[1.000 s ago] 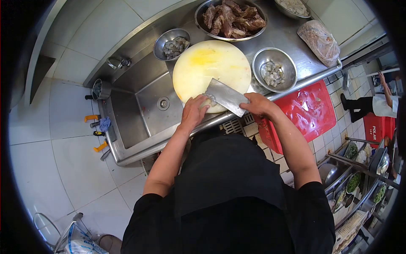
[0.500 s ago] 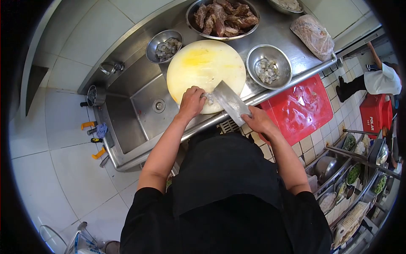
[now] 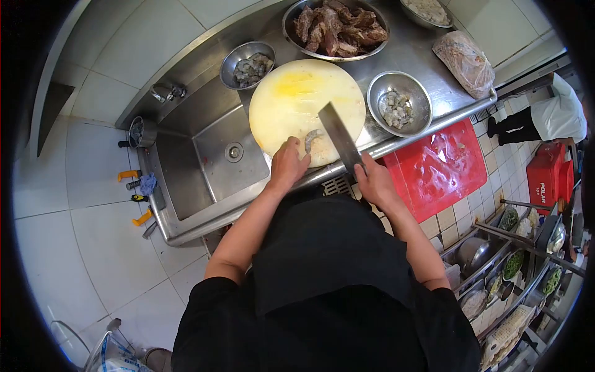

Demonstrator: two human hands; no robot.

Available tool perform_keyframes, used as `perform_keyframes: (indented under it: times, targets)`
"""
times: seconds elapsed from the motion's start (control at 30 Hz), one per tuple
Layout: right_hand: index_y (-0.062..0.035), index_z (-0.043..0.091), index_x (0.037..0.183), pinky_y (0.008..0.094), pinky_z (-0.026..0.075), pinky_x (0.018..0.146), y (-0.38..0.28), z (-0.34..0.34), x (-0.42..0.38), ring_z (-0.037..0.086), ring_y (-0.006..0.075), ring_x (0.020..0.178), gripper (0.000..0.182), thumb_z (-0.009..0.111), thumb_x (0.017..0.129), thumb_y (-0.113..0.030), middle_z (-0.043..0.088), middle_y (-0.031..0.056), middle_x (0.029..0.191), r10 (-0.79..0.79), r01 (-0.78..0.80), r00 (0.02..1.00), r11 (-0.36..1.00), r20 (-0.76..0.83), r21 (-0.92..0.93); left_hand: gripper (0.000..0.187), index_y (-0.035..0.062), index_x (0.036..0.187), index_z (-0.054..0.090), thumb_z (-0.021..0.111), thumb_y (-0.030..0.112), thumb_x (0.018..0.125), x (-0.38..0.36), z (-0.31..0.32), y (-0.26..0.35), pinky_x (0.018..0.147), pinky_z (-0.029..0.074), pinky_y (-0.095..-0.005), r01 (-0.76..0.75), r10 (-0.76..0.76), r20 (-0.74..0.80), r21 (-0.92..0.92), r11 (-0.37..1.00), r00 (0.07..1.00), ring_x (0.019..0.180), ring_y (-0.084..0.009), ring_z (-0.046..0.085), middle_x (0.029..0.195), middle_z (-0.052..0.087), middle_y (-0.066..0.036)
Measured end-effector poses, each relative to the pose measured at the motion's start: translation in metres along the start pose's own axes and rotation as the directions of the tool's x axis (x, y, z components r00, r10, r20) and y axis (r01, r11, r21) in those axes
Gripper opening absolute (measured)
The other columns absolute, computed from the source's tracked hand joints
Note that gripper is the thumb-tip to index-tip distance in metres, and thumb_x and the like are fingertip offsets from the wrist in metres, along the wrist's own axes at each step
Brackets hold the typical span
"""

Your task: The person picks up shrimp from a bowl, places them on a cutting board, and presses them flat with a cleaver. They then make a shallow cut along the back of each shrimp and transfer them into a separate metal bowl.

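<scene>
- One view only, head camera, looking down over a steel desk point(image 3: 427, 46) with a sink point(image 3: 214, 155) set in at the left.
- Left hand point(image 3: 288, 166) is rested on the near edge of the round cutting board point(image 3: 297, 99); fingers are curled together and pressed on a pale shrimp point(image 3: 312, 139), pinning it to the board.
- Right hand point(image 3: 370, 180) is closed around the handle of a cleaver point(image 3: 339, 136); fingers are clamped on it. Blade is seen nearly edge-on, standing just right of the shrimp; whether the edge touches the board cannot be told.
- Step judged: one shrimp is being cut or split on the board, blade lined up beside the holding fingers.
- Next move judged: a controlled stroke is called for, blade kept clear of the left fingertips, shrimp held flat so it cannot roll.
- Small bowl point(image 3: 248, 65) of raw shrimp is set beyond the board's left side; second bowl point(image 3: 400, 102) with cut pieces is set just right of the board.
- Large bowl of cooked meat point(image 3: 338, 28) is placed behind the board; a wrapped bag point(image 3: 466, 59) is lying at the desk's far right.
- Red crate point(image 3: 440, 167) is on the floor below the desk edge. Another person point(image 3: 558, 118) is partly seen at the far right, well apart.
</scene>
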State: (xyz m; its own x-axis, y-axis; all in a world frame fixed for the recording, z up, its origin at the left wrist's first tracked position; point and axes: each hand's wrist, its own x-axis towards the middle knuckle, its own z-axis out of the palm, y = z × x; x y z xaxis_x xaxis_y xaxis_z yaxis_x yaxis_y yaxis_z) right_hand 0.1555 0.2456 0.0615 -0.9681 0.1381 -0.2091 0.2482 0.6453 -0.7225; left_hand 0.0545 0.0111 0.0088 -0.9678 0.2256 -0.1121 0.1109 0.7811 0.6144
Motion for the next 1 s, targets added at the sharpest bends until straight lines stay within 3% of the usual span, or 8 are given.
perform_keyframes:
  times: [0.03,0.07,0.17,0.23,0.53,0.8,0.87,1.0]
  targets:
    - [0.0005,0.053,0.107,0.0617,0.046,0.080,-0.008,0.005,0.002,0.062,0.0533,0.088,0.024,0.054,0.098,-0.022,0.066,0.0318,0.088,-0.027,0.029,0.999,0.999,0.035,-0.039,0.040,0.0005,0.108,0.059,0.075,0.024,0.080,-0.005,0.000,0.004,0.082,0.053,-0.0428,-0.072,0.075,-0.130,0.030,0.997,0.989,0.093,-0.0348,0.067,0.099,0.066,-0.018]
    - [0.0004,0.052,0.104,0.0602,0.048,0.077,-0.012,0.010,0.006,0.063,0.0515,0.085,0.020,0.053,0.098,-0.018,0.066,0.0308,0.084,-0.085,0.087,0.996,0.992,0.028,-0.095,0.040,0.0011,0.112,0.056,0.073,0.020,0.081,-0.006,-0.001,0.008,0.086,0.052,-0.0435,-0.072,0.074,-0.104,0.017,0.997,0.992,0.100,-0.0371,0.064,0.108,0.063,-0.020]
    - [0.0007,0.052,0.102,0.0588,0.049,0.075,-0.034,0.016,0.019,0.065,0.0494,0.083,0.017,0.053,0.097,-0.016,0.064,0.0308,0.079,-0.133,0.148,0.986,0.974,0.095,-0.169,0.031,0.0004,0.109,0.059,0.070,0.015,0.083,0.007,0.014,0.002,0.085,0.052,-0.0445,-0.228,0.217,-0.201,-0.037,0.973,0.955,0.098,-0.0390,0.064,0.103,0.064,-0.020]
    - [0.0004,0.052,0.104,0.0576,0.051,0.074,-0.037,0.024,0.032,0.066,0.0479,0.085,0.016,0.049,0.098,-0.014,0.065,0.0302,0.081,-0.187,0.206,0.976,0.959,0.114,-0.194,0.027,0.0002,0.106,0.061,0.069,0.013,0.084,0.015,0.018,0.004,0.085,0.052,-0.0451,-0.226,0.219,-0.181,-0.015,0.974,0.959,0.097,-0.0394,0.064,0.101,0.064,-0.020]
    - [-0.0021,0.048,0.114,0.0527,0.055,0.080,-0.064,0.027,0.048,0.070,0.0421,0.092,0.019,0.042,0.097,-0.009,0.069,0.0265,0.096,-0.053,0.165,0.964,0.889,0.262,-0.427,0.023,0.0006,0.101,0.067,0.069,0.013,0.082,0.024,0.020,0.006,0.083,0.052,-0.0461,-0.218,0.214,-0.146,-0.006,0.976,0.966,0.092,-0.0383,0.065,0.095,0.067,-0.020]
    - [-0.0014,0.048,0.111,0.0551,0.053,0.081,-0.034,0.001,0.009,0.069,0.0432,0.092,0.017,0.043,0.096,-0.008,0.069,0.0269,0.092,0.001,0.138,0.951,0.895,0.309,-0.425,0.018,0.0018,0.092,0.066,0.070,0.014,0.079,0.029,0.008,0.008,0.079,0.053,-0.0456,-0.163,0.173,-0.134,0.079,0.983,0.976,0.087,-0.0383,0.066,0.092,0.067,-0.021]
    - [-0.0007,0.048,0.109,0.0568,0.052,0.081,-0.024,-0.012,-0.006,0.068,0.0449,0.091,0.016,0.043,0.097,-0.009,0.069,0.0280,0.091,0.018,0.108,0.956,0.908,0.294,-0.405,0.021,0.0029,0.096,0.066,0.070,0.014,0.079,0.033,0.001,-0.001,0.078,0.054,-0.0430,0.007,-0.007,-0.129,-0.001,1.000,0.992,0.083,-0.0382,0.066,0.091,0.069,-0.019]
    - [-0.0009,0.047,0.109,0.0609,0.048,0.079,-0.018,-0.049,-0.038,0.063,0.0514,0.089,0.019,0.048,0.099,-0.017,0.066,0.0319,0.092,0.076,-0.010,0.965,0.967,0.252,-0.255,0.030,0.0061,0.106,0.067,0.069,0.017,0.078,0.048,-0.003,-0.004,0.083,0.055,-0.0396,0.009,-0.018,-0.042,-0.215,0.977,0.999,0.086,-0.0351,0.067,0.094,0.069,-0.015]
